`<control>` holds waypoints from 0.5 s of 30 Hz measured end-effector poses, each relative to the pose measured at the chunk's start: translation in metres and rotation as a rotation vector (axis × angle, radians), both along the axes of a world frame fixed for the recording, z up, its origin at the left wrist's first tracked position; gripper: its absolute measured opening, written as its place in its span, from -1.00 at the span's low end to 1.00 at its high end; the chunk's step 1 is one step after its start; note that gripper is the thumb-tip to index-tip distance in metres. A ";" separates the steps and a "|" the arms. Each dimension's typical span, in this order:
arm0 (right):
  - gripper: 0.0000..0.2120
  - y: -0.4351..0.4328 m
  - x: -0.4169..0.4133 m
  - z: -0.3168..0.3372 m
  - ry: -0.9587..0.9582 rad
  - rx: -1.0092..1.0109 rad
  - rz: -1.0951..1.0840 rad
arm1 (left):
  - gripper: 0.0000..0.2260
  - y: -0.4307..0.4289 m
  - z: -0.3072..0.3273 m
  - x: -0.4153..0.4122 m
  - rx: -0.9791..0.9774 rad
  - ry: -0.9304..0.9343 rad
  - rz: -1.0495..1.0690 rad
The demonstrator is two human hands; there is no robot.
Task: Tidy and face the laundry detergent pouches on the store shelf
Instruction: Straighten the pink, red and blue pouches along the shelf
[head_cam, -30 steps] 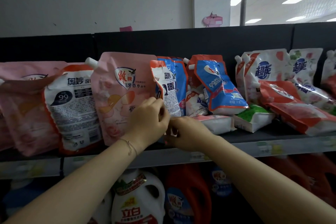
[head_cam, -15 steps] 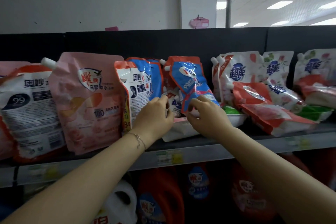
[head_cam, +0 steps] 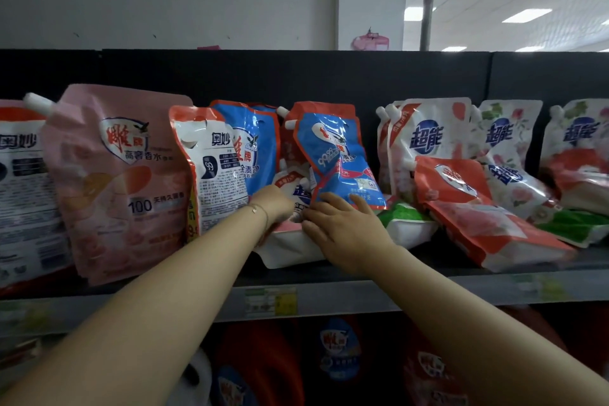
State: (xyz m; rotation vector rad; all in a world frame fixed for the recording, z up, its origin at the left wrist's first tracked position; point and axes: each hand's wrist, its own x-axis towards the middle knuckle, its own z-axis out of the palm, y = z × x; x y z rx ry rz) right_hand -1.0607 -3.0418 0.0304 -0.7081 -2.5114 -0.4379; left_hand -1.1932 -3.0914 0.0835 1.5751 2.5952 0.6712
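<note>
Both my hands are in the middle of the shelf, working at the muddle there. My right hand lies spread, fingers apart and fairly straight, on a white pouch that lies flat with its base toward me. The fingertips reach the lower edge of a blue pouch leaning over at 12 o'clock from them. My left hand, just at 9 o'clock of the right, is turned away, so I see only its back and wrist. I cannot tell whether its fingers hold the small pouch behind it.

The job here, I reckon, is to stand the flat pouch up. I should prop the blue one back first, since it leans over the heap and may slide once its support goes. Then I take the flat pouch low on both sides, tip it onto its base and turn the printed face outward. These bags look soft and full, so they will likely slump unless the base is spread flat.

The flat pouch is white and glossy, with pink on its upper face. At 3 o'clock a red pouch and a green-and-white one have toppled too. At 9 o'clock the big pink pouch stands upright, face out.
</note>
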 end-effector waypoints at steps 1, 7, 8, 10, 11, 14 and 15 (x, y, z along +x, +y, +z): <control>-0.44 -0.001 0.001 0.000 -0.005 -0.002 -0.013 | -0.67 0.006 -0.001 -0.003 -0.025 0.005 0.012; -0.50 0.011 0.016 0.004 0.004 -0.050 -0.182 | -0.67 0.031 -0.006 -0.016 0.002 -0.110 0.091; -0.48 0.016 0.019 0.003 0.025 -0.071 -0.210 | -0.67 0.035 -0.007 -0.019 0.030 -0.159 0.111; -0.41 0.022 0.025 0.001 0.040 -0.112 -0.231 | -0.67 0.045 -0.009 -0.024 0.105 -0.295 0.157; -0.36 0.024 0.026 0.001 0.042 -0.121 -0.229 | -0.67 0.049 -0.008 -0.026 0.129 -0.328 0.166; -0.42 0.024 0.024 0.004 -0.003 -0.128 -0.220 | -0.74 0.058 -0.008 -0.028 0.179 -0.358 0.206; -0.48 0.025 0.023 0.004 -0.008 -0.133 -0.220 | -0.74 0.058 -0.007 -0.027 0.224 -0.402 0.199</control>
